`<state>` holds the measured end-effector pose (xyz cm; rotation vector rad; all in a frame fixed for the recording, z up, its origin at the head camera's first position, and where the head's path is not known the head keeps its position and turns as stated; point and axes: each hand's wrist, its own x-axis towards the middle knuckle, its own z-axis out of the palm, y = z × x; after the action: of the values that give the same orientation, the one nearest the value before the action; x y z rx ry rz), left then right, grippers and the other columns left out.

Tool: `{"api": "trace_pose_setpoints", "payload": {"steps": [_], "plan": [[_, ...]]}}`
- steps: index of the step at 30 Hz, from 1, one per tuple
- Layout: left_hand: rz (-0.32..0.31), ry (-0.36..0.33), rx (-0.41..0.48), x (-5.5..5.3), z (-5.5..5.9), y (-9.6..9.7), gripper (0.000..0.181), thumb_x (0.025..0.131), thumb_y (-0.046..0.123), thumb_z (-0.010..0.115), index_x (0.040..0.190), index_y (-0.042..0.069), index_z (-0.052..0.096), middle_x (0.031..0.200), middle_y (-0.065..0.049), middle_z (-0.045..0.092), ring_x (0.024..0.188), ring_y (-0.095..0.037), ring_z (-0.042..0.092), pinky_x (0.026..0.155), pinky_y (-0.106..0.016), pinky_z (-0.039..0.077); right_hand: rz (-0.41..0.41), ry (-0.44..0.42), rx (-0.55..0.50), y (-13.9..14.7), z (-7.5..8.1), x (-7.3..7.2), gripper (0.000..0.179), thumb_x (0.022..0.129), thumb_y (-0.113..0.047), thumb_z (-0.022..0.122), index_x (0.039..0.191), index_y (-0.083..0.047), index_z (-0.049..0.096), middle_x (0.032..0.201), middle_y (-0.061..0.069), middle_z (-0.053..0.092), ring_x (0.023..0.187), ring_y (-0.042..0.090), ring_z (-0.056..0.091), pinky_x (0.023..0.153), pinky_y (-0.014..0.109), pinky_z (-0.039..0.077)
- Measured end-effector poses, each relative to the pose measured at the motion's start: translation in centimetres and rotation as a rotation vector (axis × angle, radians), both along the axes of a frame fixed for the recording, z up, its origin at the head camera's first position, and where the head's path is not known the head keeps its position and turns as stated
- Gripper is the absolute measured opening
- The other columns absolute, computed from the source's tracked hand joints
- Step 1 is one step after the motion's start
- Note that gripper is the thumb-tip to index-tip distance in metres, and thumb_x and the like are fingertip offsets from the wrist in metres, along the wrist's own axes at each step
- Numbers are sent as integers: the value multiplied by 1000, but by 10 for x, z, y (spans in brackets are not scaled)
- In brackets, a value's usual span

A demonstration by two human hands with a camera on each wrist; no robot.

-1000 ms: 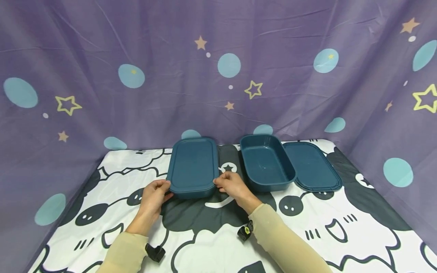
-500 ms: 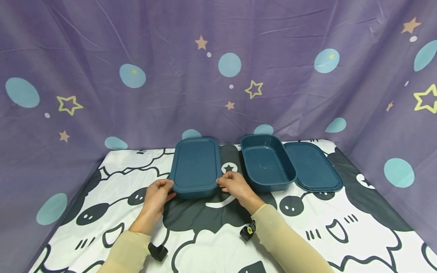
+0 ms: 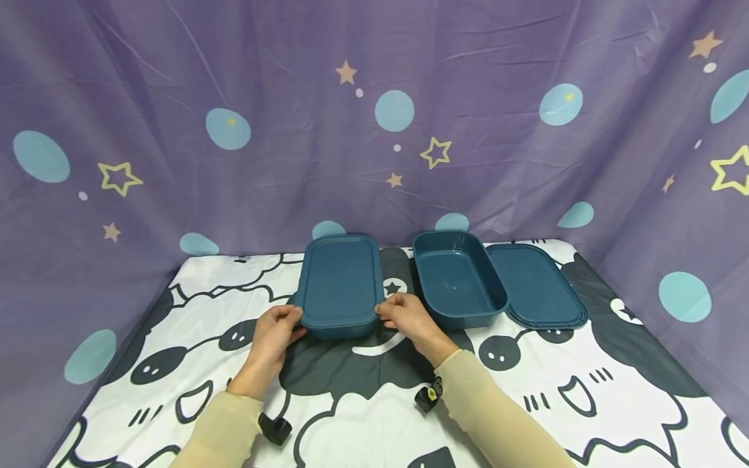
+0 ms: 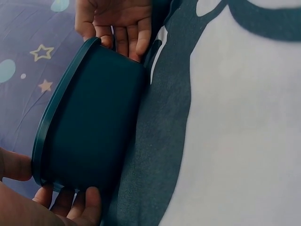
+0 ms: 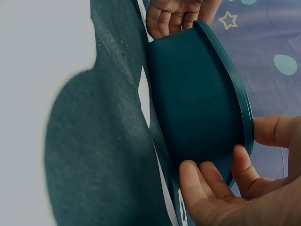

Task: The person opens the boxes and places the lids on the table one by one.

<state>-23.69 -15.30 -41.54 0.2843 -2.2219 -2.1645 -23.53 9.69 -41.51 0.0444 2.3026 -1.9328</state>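
Note:
A dark teal rectangular food container (image 4: 94, 117) stands on the cloth left of centre, its matching lid (image 3: 341, 279) lying over the top. My left hand (image 3: 272, 331) holds its near left corner, thumb at the lid's rim and fingers against the side wall. At the near right corner my right hand (image 3: 409, 320) pinches it the same way; the right wrist view shows the thumb (image 5: 273, 131) on the rim and fingertips along the wall. The container's inside is hidden by the lid.
Just right of it stands an uncovered teal container (image 3: 459, 279) with nothing inside. A second lid (image 3: 541, 286) lies flat on the cloth beyond that, partly under the container's edge. A purple curtain (image 3: 281, 162) hangs close behind and at both sides of the cloth-covered table (image 3: 363, 426).
Both hands have shifted the lidded container a little to the right, narrowing the gap to the uncovered one. The uncovered container and loose lid have stayed put.

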Motion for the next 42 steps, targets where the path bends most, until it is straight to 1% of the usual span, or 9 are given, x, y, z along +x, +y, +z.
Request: {"api": "trace_pose_setpoints", "payload": {"steps": [8,15,18,21,24,27,32,38,42], "plan": [[0,6,-26,-2,0,4,25,95,10,55,112,-8,51,98,-9,54,84,-8,56,80,-33,54,-23,-10,-25,2,1,0,14,88,-14,64,88,-2,58,96,10,61,93,29,61,83,39,52],[17,0,-24,-2,1,3,30,94,11,57,115,-10,51,100,-11,57,79,-7,59,86,-37,51,-27,-2,-27,0,1,1,15,89,-14,64,90,-1,58,96,10,60,90,26,61,82,39,52],[34,-14,-40,-2,3,4,35,93,13,57,120,-9,51,107,-15,57,81,-9,61,90,-39,49,-41,15,-22,-2,0,0,18,89,-14,63,96,1,56,98,12,59,88,23,61,81,38,53],[56,-21,-57,-3,4,5,38,93,14,56,125,-7,50,114,-17,55,85,-11,59,90,-37,48,-61,43,-29,-5,1,-1,26,90,-15,63,107,2,53,102,14,57,88,22,60,82,40,52],[83,-5,-73,-5,5,7,38,93,14,55,125,-6,52,116,-17,55,84,-10,57,83,-31,48,-74,68,-35,-8,3,-2,34,91,-16,62,117,4,52,106,16,56,89,22,58,83,42,51],[106,16,-75,-7,5,9,36,93,13,54,124,-5,54,114,-16,56,81,-9,55,75,-23,47,-87,83,-34,-11,3,-3,39,91,-16,62,123,4,51,108,16,57,90,21,57,81,39,50],[112,13,-51,-7,5,10,35,94,10,52,125,-5,54,115,-16,54,85,-11,53,71,-19,45,-96,97,-25,-13,3,-4,39,91,-16,61,123,5,51,106,14,57,87,19,56,74,31,49],[112,9,23,-7,7,10,36,93,9,51,126,-5,53,118,-15,52,91,-13,53,73,-20,46,-88,118,-26,-12,4,-4,40,91,-16,61,124,5,51,105,15,59,86,20,57,75,32,50],[103,3,54,-8,8,12,36,93,9,52,126,-4,52,116,-13,52,91,-14,51,78,-27,46,-95,117,-16,-10,4,-4,42,91,-17,61,126,4,50,108,16,59,90,22,59,76,33,51]]}}
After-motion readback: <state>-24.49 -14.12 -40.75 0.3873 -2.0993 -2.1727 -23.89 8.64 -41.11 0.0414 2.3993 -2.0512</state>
